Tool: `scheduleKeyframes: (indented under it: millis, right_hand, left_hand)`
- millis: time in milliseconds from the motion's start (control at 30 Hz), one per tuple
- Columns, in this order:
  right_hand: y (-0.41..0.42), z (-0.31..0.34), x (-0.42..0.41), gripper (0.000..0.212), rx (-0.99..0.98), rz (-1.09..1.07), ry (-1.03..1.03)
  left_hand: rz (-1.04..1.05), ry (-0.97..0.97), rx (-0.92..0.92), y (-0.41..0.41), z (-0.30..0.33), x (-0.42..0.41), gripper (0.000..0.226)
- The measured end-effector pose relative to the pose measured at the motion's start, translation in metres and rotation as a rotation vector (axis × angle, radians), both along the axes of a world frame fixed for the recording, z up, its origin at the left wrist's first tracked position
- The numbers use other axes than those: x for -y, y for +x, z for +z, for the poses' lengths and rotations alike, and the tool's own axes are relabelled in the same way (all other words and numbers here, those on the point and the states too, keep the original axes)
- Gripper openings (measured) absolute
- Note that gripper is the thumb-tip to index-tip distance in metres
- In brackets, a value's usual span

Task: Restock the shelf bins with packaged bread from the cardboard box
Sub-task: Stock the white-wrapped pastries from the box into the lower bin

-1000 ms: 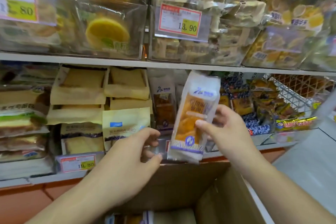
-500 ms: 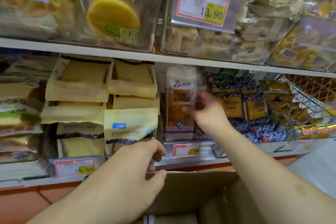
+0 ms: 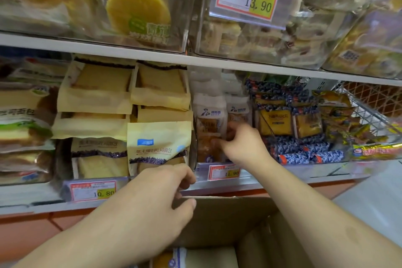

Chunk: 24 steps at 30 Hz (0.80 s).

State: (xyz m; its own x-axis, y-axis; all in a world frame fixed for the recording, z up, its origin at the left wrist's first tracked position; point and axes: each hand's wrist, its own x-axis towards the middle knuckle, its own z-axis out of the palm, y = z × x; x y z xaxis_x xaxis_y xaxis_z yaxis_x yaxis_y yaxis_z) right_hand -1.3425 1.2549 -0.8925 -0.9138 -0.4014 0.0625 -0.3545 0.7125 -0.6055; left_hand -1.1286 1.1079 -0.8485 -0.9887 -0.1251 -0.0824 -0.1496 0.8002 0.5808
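I see the right hand [image 3: 243,143] pinching a bread pack [image 3: 210,128] into the bin; left hand [image 3: 152,200] loosely curled, empty. More packs [image 3: 193,257] remain at 6 o'clock in the box [image 3: 228,220].

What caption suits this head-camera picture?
Right hand sets white-wrapped bread packet into clear shelf bin above brown cardboard box.

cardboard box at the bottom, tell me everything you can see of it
The cardboard box is plain brown corrugated card, open at the top, standing below the front edge of the lower shelf. Only its far wall and inner right side show; the rest runs out of frame. Inside, at the bottom edge, lies at least one bread packet in white wrapping with blue print. The left hand hovers at the far rim, its thumb touching or nearly touching the card. The right forearm crosses above the box's right side.
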Motion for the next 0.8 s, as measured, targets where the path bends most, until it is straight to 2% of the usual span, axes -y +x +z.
scheduleKeyframes:
  millis: [133,233,333,433,567,800]
  right_hand:
    - [0.012,0.008,-0.011,0.050,-0.021,-0.048,-0.005]
    - [0.033,0.017,-0.023,0.061,-0.045,-0.128,-0.139]
    - [0.063,0.024,-0.036,0.045,-0.030,-0.081,-0.275]
    - [0.102,0.017,-0.045,0.033,0.047,0.068,-0.299]
    - [0.144,-0.025,-0.039,0.025,0.241,0.263,-0.167]
    - [0.176,-0.131,0.000,0.030,0.469,0.542,0.281]
  left_hand:
    - [-0.018,-0.031,0.029,0.005,0.000,0.005,0.029]
    - [0.000,0.010,0.078,0.012,0.000,0.012,0.034]
    - [-0.001,0.009,0.079,0.020,0.001,0.018,0.036]
    - [-0.011,-0.029,0.078,0.030,0.002,0.024,0.035]
    - [-0.021,-0.112,0.091,0.052,-0.007,0.034,0.040]
    - [-0.129,-0.237,0.284,0.087,-0.020,0.041,0.059]
